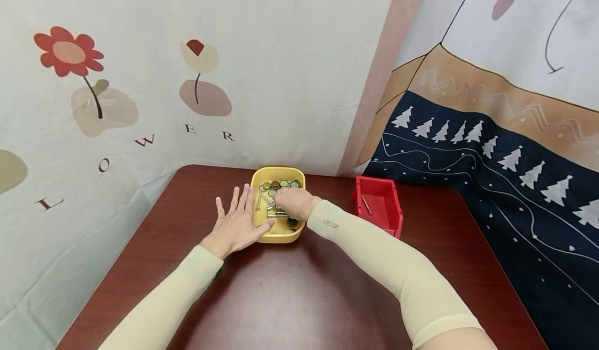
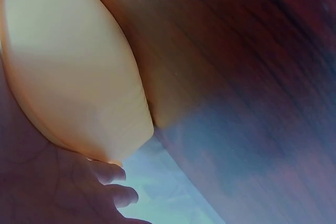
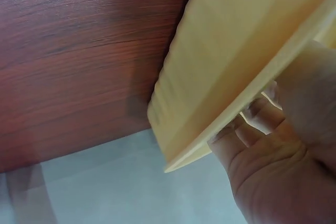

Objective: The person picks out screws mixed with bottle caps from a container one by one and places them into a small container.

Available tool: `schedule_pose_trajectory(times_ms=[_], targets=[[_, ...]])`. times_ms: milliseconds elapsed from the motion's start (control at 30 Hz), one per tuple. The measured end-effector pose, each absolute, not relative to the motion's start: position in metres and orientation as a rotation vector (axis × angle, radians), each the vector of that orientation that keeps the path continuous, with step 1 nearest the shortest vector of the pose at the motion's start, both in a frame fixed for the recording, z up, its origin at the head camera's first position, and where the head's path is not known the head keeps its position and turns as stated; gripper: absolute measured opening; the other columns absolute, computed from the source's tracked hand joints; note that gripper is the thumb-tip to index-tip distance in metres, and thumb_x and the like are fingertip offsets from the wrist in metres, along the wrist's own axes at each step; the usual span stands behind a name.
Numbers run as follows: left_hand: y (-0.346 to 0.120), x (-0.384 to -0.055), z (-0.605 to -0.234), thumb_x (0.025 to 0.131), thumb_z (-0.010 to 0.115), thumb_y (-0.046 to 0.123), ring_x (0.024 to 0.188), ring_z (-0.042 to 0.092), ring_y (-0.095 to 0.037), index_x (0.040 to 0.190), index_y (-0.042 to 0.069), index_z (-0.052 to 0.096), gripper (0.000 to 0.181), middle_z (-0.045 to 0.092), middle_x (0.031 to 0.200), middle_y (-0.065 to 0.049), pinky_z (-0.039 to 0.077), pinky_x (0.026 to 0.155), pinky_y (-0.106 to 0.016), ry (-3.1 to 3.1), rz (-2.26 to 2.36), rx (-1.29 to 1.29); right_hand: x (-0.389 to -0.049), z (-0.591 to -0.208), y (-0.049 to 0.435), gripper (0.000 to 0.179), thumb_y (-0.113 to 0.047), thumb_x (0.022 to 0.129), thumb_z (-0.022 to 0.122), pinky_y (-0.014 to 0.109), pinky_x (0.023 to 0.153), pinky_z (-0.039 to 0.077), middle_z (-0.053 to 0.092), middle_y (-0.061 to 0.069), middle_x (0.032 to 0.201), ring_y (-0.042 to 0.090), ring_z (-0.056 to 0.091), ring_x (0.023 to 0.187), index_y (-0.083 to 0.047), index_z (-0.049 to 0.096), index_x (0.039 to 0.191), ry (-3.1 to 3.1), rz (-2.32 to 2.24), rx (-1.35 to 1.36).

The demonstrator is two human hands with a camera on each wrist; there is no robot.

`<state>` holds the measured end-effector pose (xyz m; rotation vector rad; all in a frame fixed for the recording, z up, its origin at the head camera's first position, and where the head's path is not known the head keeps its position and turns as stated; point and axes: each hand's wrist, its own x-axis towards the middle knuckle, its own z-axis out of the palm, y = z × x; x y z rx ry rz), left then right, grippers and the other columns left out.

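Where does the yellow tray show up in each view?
Head: the yellow tray is just left of centre, below mid-height.
Left wrist: large in the upper left, running off the top edge.
Right wrist: upper right, slanting down to the centre, cut off by the frame.
Shared landmark: the red-brown tabletop.

The head view looks forward and down; both wrist views (far closer) share its yellow bin (image 1: 279, 239).

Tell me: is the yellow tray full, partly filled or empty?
Partly filled: in the head view, metal bolts and round pieces lie inside the yellow tray, while bare bottom shows near its front.
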<state>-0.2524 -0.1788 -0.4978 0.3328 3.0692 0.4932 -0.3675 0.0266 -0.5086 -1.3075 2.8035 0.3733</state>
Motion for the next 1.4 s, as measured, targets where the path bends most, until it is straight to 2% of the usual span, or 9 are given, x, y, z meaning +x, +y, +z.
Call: schedule_pose_trajectory(times_ms=[133, 233, 433, 567, 667, 867, 967, 1167, 1400], targets=[[-0.18, -0.253, -0.498, 0.109, 0.057, 0.077, 0.185, -0.001, -0.046, 0.187, 0.002, 0.003, 0.121, -0.001, 0.198, -0.019, -0.006, 0.137, -0.089, 3.07, 0.477, 0.327, -0.347, -0.477, 0.031, 0.024, -0.007, 0.114, 0.072, 0.044, 0.1, 0.071, 0.084, 0.01, 0.13, 0.027, 0.083, 0.12, -0.008, 0.078, 0.138, 2.805, 0.265, -1.242], [-0.181, -0.254, -0.499, 0.109, 0.056, 0.077, 0.185, -0.001, -0.047, 0.187, 0.002, 0.003, 0.121, -0.002, 0.198, -0.018, -0.005, 0.137, -0.09, 3.073, 0.47, 0.328, -0.336, -0.462, 0.033, 0.033, -0.006, 0.115, 0.07, 0.041, 0.102, 0.071, 0.085, 0.011, 0.134, 0.028, 0.084, 0.123, -0.009, 0.074, 0.148, 2.802, 0.194, -1.205], [-0.181, -0.253, -0.499, 0.109, 0.057, 0.076, 0.185, -0.001, -0.048, 0.187, 0.002, 0.004, 0.12, -0.002, 0.198, -0.019, -0.008, 0.136, -0.09, 3.068, 0.484, 0.327, -0.331, -0.455, 0.039, 0.039, -0.004, 0.112, 0.074, 0.036, 0.092, 0.071, 0.088, 0.01, 0.123, 0.025, 0.086, 0.108, -0.014, 0.073, 0.149, 2.816, 0.052, -1.227], [-0.182, -0.25, -0.499, 0.109, 0.057, 0.076, 0.185, -0.001, -0.048, 0.187, 0.002, 0.004, 0.12, -0.001, 0.198, -0.019, -0.009, 0.136, -0.09, 3.068, 0.478, 0.318, -0.327, -0.451, 0.043, 0.043, -0.001, 0.107, 0.076, 0.038, 0.086, 0.07, 0.086, 0.01, 0.122, 0.026, 0.084, 0.106, -0.014, 0.075, 0.148, 2.816, -0.125, -1.233], [-0.181, -0.249, -0.499, 0.109, 0.057, 0.076, 0.185, -0.001, -0.048, 0.187, 0.003, 0.005, 0.12, -0.001, 0.198, -0.02, -0.009, 0.136, -0.09, 3.059, 0.49, 0.322, -0.325, -0.448, 0.047, 0.045, 0.002, 0.105, 0.074, 0.037, 0.081, 0.066, 0.086, 0.011, 0.118, 0.025, 0.079, 0.098, -0.013, 0.076, 0.148, 2.812, -0.264, -1.232], [-0.179, -0.251, -0.497, 0.11, 0.058, 0.075, 0.185, 0.001, -0.047, 0.187, 0.003, 0.006, 0.118, 0.0, 0.198, -0.019, -0.005, 0.137, -0.09, 3.07, 0.479, 0.329, -0.325, -0.444, 0.057, 0.041, 0.004, 0.105, 0.072, 0.029, 0.072, 0.055, 0.08, 0.009, 0.094, 0.015, 0.061, 0.073, -0.007, 0.076, 0.144, 2.802, -0.486, -1.277], [-0.178, -0.253, -0.496, 0.11, 0.058, 0.075, 0.185, 0.0, -0.047, 0.188, 0.003, 0.006, 0.118, -0.001, 0.198, -0.018, -0.006, 0.137, -0.089, 3.074, 0.481, 0.328, -0.326, -0.441, 0.061, 0.038, 0.004, 0.104, 0.073, 0.028, 0.074, 0.057, 0.081, 0.009, 0.097, 0.014, 0.065, 0.075, -0.005, 0.076, 0.14, 2.801, -0.576, -1.291], [-0.177, -0.253, -0.494, 0.11, 0.058, 0.074, 0.185, -0.001, -0.047, 0.188, 0.003, 0.005, 0.118, -0.002, 0.198, -0.018, -0.007, 0.137, -0.089, 3.064, 0.478, 0.315, -0.327, -0.438, 0.066, 0.039, 0.004, 0.104, 0.073, 0.034, 0.087, 0.067, 0.087, 0.015, 0.115, 0.02, 0.081, 0.095, 0.0, 0.075, 0.143, 2.763, -0.663, -1.272], [-0.178, -0.25, -0.493, 0.11, 0.059, 0.073, 0.185, 0.003, -0.046, 0.187, 0.002, 0.007, 0.117, -0.001, 0.198, -0.019, -0.005, 0.137, -0.089, 3.069, 0.476, 0.31, -0.324, -0.439, 0.073, 0.038, 0.0, 0.105, 0.077, 0.031, 0.084, 0.069, 0.087, 0.011, 0.109, 0.019, 0.083, 0.095, -0.004, 0.076, 0.143, 2.784, -0.738, -1.201]])
